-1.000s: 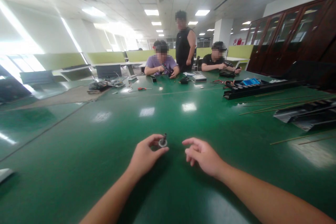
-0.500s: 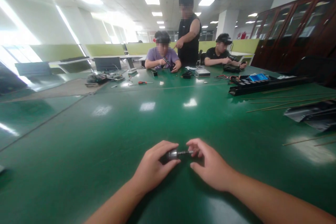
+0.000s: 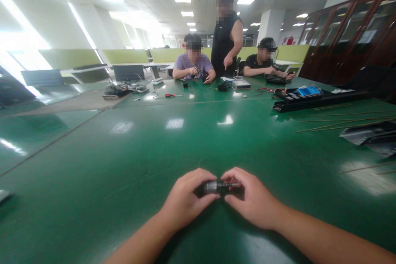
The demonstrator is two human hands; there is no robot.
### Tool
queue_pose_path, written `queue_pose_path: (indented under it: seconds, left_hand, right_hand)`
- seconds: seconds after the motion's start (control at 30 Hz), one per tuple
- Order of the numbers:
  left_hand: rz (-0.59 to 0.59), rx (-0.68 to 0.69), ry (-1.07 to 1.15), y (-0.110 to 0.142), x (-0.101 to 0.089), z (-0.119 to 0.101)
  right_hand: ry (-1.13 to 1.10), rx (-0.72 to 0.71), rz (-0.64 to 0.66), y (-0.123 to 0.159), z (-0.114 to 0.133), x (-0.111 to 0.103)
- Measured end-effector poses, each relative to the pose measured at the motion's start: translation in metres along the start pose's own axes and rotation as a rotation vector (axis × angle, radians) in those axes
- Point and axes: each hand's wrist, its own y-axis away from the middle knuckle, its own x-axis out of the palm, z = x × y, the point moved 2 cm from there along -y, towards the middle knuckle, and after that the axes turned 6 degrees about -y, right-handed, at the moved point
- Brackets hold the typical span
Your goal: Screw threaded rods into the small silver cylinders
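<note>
A small cylindrical metal part (image 3: 210, 187) with a thin ridged shaft lies sideways in my left hand (image 3: 192, 194), thumb below and fingers above it. The shaft points right, its far end between the curled fingers and thumb of my right hand (image 3: 252, 198). That hand's thumb and forefinger stay apart around the shaft; whether a finger touches its tip I cannot tell. Both hands are just above the green table (image 3: 148, 144), near its front. My left fingers and palm hide the back of the cylinder.
Across the table sit two people (image 3: 193, 66) at work, with another person (image 3: 227, 33) standing between them. A red screwdriver (image 3: 170, 95), a pile of cables and parts (image 3: 123, 89), black channels (image 3: 309, 101) and thin rods (image 3: 334, 126) lie on the table.
The left hand and metal part have shifted slightly right, bringing the shaft deeper between my right fingers. The standing person's pointing arm has dropped. The view has shifted a little.
</note>
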Motion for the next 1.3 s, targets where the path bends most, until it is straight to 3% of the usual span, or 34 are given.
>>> queue_pose_path:
  seconds: [0.63,1.03,1.3]
  left_hand:
    - [0.173,-0.185,0.027,-0.001,0.003,0.000]
    - [0.078,-0.280,0.066,-0.001,0.004,0.006]
    - [0.125,-0.307,0.106,-0.003,0.005,0.006]
  right_hand:
    - [-0.069,0.035,-0.006,-0.003,-0.001,0.000]
    - [-0.153,0.159,-0.103,-0.002,-0.006,-0.007]
    - [-0.176,0.171,-0.083,-0.004,-0.009,-0.001]
